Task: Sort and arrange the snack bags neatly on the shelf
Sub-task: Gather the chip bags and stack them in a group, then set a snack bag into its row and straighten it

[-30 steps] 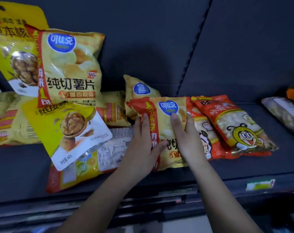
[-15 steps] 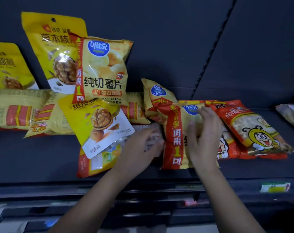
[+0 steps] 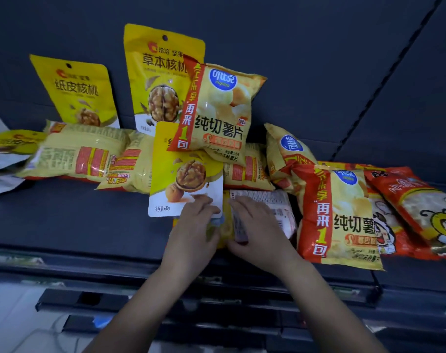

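My left hand point(image 3: 191, 233) lies with straight, close-set fingers over the white lower corner of the flat yellow foil walnut pouch point(image 3: 186, 174). My right hand point(image 3: 257, 230) rests just beside it on the face-down yellow and red plastic snack bag point(image 3: 275, 207) with a white printed back label. That bag lies flat near the front of the dark grey shelf point(image 3: 64, 217), between the pouch and a yellow and red crisp bag point(image 3: 341, 215); blur hides whether my right fingers grip or only press.

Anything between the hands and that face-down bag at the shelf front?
Partly. The left hand and right hand rest on the face-down bag, but the walnut bag lies over its left end.
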The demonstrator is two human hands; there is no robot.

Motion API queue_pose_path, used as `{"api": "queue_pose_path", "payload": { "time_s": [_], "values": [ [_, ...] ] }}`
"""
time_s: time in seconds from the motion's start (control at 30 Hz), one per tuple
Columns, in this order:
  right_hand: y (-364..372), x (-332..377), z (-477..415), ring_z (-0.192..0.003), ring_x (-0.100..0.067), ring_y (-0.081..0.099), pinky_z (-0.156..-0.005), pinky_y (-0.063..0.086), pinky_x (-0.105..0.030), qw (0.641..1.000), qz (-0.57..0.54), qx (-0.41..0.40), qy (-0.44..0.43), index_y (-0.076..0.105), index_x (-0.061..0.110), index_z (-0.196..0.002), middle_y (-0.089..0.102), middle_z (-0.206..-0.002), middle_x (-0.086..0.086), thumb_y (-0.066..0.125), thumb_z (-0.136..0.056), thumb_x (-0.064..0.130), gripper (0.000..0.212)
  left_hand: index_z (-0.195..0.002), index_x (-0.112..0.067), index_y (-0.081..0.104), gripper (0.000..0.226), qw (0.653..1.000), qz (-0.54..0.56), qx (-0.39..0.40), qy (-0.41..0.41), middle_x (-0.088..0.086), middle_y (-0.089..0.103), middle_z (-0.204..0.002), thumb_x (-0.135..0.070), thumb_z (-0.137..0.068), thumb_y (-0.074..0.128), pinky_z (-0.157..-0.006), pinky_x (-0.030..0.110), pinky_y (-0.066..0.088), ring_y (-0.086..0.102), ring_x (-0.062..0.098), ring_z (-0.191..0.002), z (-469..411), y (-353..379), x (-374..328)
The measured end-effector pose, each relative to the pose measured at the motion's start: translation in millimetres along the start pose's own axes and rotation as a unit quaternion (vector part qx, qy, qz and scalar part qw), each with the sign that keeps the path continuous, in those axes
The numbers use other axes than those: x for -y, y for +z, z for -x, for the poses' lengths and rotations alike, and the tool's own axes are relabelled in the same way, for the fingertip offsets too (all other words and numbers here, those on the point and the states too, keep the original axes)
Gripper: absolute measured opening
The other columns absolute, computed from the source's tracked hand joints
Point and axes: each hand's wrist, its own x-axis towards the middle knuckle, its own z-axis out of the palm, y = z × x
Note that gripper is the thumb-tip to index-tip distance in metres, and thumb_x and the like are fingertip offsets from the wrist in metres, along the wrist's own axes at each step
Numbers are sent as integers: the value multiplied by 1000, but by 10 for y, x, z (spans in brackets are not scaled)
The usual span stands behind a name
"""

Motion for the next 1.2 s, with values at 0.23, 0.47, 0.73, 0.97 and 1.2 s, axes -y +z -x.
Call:
{"api": "queue_pose_path", "payload": {
  "time_s": [0.23, 0.47, 0.73, 0.97, 1.2],
  "values": [
    [-10, -4, -76, -148, -16, -3, -119, -8, -41, 991, 98, 90, -19, 19, 25, -151, 7, -160, 1, 54, -78, 66, 90, -102, -9, 66, 29, 998, 40, -15, 49, 7, 56, -125, -24, -81, 52, -98, 10, 25, 40, 13, -119, 48, -145, 193],
    [201, -71, -67, -110, -30, 64, -93, 48, -55, 970, 147, -84, -177, 71, 14, -107, 68, -116, -8, 74, -72, 29, 38, -103, -19, 67, 30, 986, 162, -12, 42, -4, 57, -124, -28, -81, 49, -99, 11, 34, 49, 6, -119, 90, -250, 212],
    [-37, -73, -24, -97, -20, 68, -89, 53, -33, 940, -48, -264, -209, 75, 4, -97, 73, -101, -5, 56, -92, 11, 20, -106, -28, 68, 46, 943, 333, -20, 1, -9, 61, -123, -65, -81, 57, -98, 37, 44, 52, 12, -123, -19, -575, 144],
    [-517, -142, -47, -88, -18, 67, -78, 53, -34, 913, -146, -348, -157, 73, -1, -90, 72, -91, -6, 50, -96, 16, 29, -112, -8, 63, 77, 931, 362, -44, 6, -1, 58, -127, -75, -74, 54, -90, 33, 50, 49, 14, -126, -104, -630, 54],
    [-671, -258, -45, -86, -21, 63, -76, 49, -32, 882, -219, -399, -119, 71, 1, -89, 68, -89, 2, 49, -96, 20, 30, -110, -17, 65, 74, 930, 358, -78, 30, -7, 59, -127, -79, -72, 51, -86, 30, 52, 48, 18, -127, -144, -559, -40]
  ]
}}
